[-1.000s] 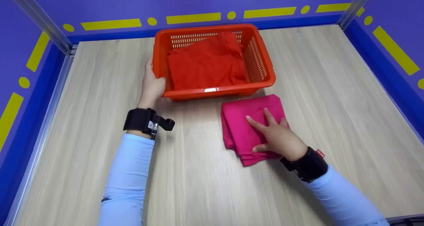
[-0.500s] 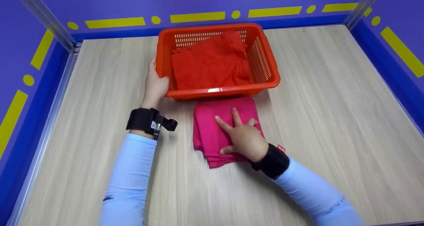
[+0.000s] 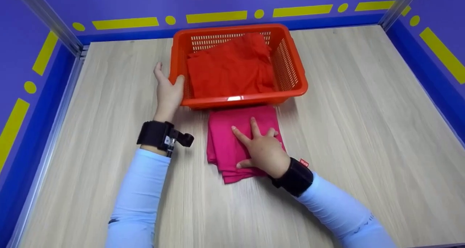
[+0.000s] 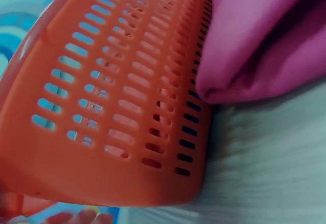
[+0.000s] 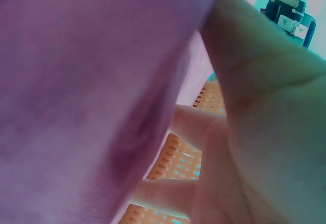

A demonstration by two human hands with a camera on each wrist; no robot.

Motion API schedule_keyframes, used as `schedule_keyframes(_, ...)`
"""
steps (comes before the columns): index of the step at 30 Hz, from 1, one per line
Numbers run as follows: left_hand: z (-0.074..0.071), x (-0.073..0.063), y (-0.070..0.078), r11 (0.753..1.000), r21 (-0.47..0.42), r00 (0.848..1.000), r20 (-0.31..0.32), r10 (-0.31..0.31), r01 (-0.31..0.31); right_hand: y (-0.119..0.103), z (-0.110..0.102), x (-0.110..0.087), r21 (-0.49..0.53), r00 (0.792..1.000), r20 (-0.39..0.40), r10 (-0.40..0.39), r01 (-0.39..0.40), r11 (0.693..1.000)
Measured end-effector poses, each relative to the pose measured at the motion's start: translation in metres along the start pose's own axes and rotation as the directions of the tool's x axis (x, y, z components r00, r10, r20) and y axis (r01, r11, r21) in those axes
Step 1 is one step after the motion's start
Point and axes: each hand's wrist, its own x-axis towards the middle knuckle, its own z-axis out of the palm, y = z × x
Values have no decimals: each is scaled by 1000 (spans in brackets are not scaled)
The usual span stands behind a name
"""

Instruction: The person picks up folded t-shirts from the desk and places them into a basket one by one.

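One magenta cloth [image 3: 231,147], folded, layers uneven; right hand [image 3: 266,151] splayed atop, left hand [image 3: 169,93] uncurled.

Sleeves [image 3: 141,193]: pale blue, dark marks [image 3: 364,224]; lower left and lower right
Left band [image 3: 152,133]: black, white label [image 3: 167,139], black camera [image 3: 186,139]
Right band [image 3: 296,178]: black, red tag [image 3: 304,162]

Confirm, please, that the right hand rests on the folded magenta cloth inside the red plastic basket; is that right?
Not inside: the head view shows the folded magenta cloth on the tabletop, outside the red plastic basket, under the right hand.
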Motion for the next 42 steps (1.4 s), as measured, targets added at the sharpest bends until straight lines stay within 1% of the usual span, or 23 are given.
schedule_keyframes(3,4,-18,1,985,28,980,-95,172,-171,0,1,0,-4,1000,-8,-9,9,1000)
schedule_keyframes(4,6,-26,2,962,50,951,-142,273,-269,-1,2,0,-3,1000,-12,-14,14,1000)
schedule_keyframes(5,8,-35,3,917,92,897,-190,398,-387,-1,2,0,-4,1000,-16,-20,20,1000)
schedule_keyframes(6,10,-44,5,849,147,818,-229,528,-507,0,2,0,-6,999,-22,-24,24,1000)
schedule_keyframes(7,13,-54,5,756,207,714,-249,655,-621,0,3,0,-8,999,-30,-27,27,1000)
schedule_keyframes(9,19,-73,6,527,331,481,-215,850,-783,0,3,-1,-18,999,-42,-28,27,999)
schedule_keyframes(10,22,-82,6,422,364,391,-160,906,-830,1,4,-2,-23,998,-51,-29,28,999)
schedule_keyframes(11,25,-91,5,340,360,331,-90,939,-869,1,5,-3,-25,998,-57,-31,30,999)
schedule_keyframes(12,28,-100,3,289,328,303,-10,953,-899,1,6,-4,-24,997,-62,-34,32,999)
schedule_keyframes(13,30,-110,0,264,283,296,78,952,-922,1,7,-5,-15,997,-66,-37,36,999)
schedule_keyframes(14,31,-118,-4,266,237,309,164,937,-934,2,7,-7,2,997,-68,-44,44,999)
schedule_keyframes(16,33,-133,-14,332,175,372,311,875,-927,5,7,-10,67,996,-66,-67,72,995)
schedule_keyframes(18,33,-143,-24,440,157,463,421,780,-884,11,3,-14,169,993,-47,-107,114,979)
schedule_keyframes(20,32,-147,-31,572,185,579,491,651,-799,23,-2,-18,275,985,-33,-170,172,946)
schedule_keyframes(22,31,-148,-35,682,232,680,526,511,-693,40,-8,-20,377,972,-42,-231,230,897)
schedule_keyframes(24,28,-147,-37,777,262,753,542,372,-573,59,-12,-22,471,960,-77,-269,273,839)
schedule_keyframes(26,26,-145,-36,851,271,796,552,246,-451,77,-11,-23,564,959,-125,-254,279,777)
schedule_keyframes(30,24,-138,-33,964,207,843,537,31,-168,106,-2,-22,770,979,-174,-104,202,605)
schedule_keyframes(31,23,-135,-32,981,170,847,532,-12,-93,111,0,-21,824,985,-160,-57,166,542)
schedule_keyframes(33,23,-131,-29,994,97,849,520,-90,45,119,6,-19,924,995,-97,10,86,372)
schedule_keyframes(36,22,-127,-28,969,-46,833,522,-183,241,125,15,-16,995,999,26,34,-29,95)
schedule_keyframes(38,22,-127,-29,931,-125,819,525,-232,344,127,20,-15,994,996,89,7,-89,-56)
schedule_keyframes(42,23,-129,-32,855,-234,801,524,-290,463,122,30,-11,962,990,124,-69,-137,-234)
